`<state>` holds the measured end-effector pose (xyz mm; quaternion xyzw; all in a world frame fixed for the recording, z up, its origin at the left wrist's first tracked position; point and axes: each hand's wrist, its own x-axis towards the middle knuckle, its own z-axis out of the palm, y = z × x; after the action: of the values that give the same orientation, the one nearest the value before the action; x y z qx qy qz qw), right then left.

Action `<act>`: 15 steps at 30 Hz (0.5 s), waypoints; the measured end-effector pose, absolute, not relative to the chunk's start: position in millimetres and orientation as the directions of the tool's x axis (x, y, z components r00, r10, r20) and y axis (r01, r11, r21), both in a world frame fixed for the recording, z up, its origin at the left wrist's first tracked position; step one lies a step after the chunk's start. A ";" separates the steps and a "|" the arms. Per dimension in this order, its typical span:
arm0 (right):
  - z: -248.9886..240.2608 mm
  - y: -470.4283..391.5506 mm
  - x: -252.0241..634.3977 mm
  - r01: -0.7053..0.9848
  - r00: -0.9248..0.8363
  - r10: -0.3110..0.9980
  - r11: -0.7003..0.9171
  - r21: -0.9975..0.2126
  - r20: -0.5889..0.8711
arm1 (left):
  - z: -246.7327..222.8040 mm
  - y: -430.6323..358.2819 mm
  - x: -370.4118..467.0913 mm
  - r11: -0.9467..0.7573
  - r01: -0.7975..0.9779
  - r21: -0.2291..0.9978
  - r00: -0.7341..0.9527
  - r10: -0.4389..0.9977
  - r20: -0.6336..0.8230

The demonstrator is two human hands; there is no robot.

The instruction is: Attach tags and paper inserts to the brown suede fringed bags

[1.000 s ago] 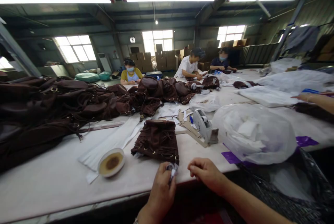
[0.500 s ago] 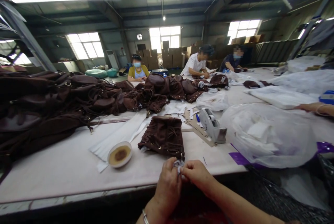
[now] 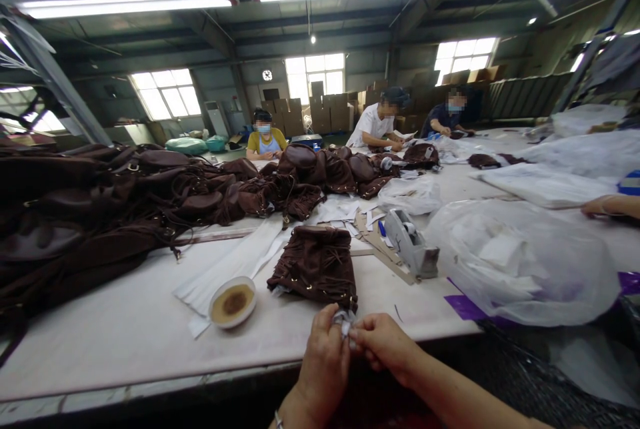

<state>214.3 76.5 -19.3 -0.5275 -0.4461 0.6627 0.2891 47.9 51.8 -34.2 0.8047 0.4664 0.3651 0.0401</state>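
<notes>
At the table's front edge, my left hand (image 3: pixel 324 354) is closed around a piece of crumpled white wrapping (image 3: pixel 345 320), which could be thin paper or plastic. My right hand (image 3: pixel 386 345) pinches the same piece from the right with thumb and fingertips. Just beyond my hands lies a dark brown fringed bag (image 3: pixel 315 264) with small gold-coloured rings along its near edge. The wrapping sits against the bag's near right corner; whether it is joined to the bag or a strap, I cannot tell.
A bowl of yellowish paste (image 3: pixel 233 302) stands left of the bag. Right of it are a grey tape dispenser (image 3: pixel 413 246) and a big clear plastic bag (image 3: pixel 520 262). Brown bags (image 3: pixel 195 182) are heaped behind. Another person's hand (image 3: pixel 603 206) reaches in at right; several co-workers sit opposite.
My hands stay at the wrapping; the right fingers have shifted slightly on it. The whole view has tilted a little. The other person's hand at the right has drawn slightly rightward.
</notes>
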 end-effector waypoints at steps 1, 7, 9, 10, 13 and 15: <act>-18.6 76.4 214.8 0.070 -0.286 0.852 -0.437 -0.897 -0.438 | -33.2 51.5 48.8 -0.554 0.706 0.441 0.287 0.793 0.537; -12.7 77.4 213.1 -0.070 -0.310 0.833 -0.502 -0.862 -0.459 | -16.5 51.7 55.1 -0.399 0.523 0.753 0.169 0.915 0.367; -10.6 76.9 211.7 -0.115 -0.285 0.877 -0.431 -0.895 -0.386 | -6.1 53.1 53.4 -0.312 0.450 0.836 0.146 0.950 0.276; -9.5 76.6 211.1 -0.127 -0.274 0.900 -0.382 -0.915 -0.338 | -0.9 54.0 51.7 -0.273 0.413 0.869 0.151 0.961 0.231; -6.9 76.2 209.8 -0.111 -0.264 0.937 -0.263 -0.958 -0.227 | 10.1 56.6 45.4 -0.172 0.296 0.940 0.217 0.970 0.109; -6.6 77.1 209.3 -0.092 -0.266 0.946 -0.214 -0.972 -0.183 | 11.5 58.1 42.3 -0.089 0.213 0.973 0.257 0.966 0.032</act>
<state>209.3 77.1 -6.6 -0.4483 -0.4764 0.6372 0.4074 42.3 58.1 11.5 0.6273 0.4697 0.3884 0.4849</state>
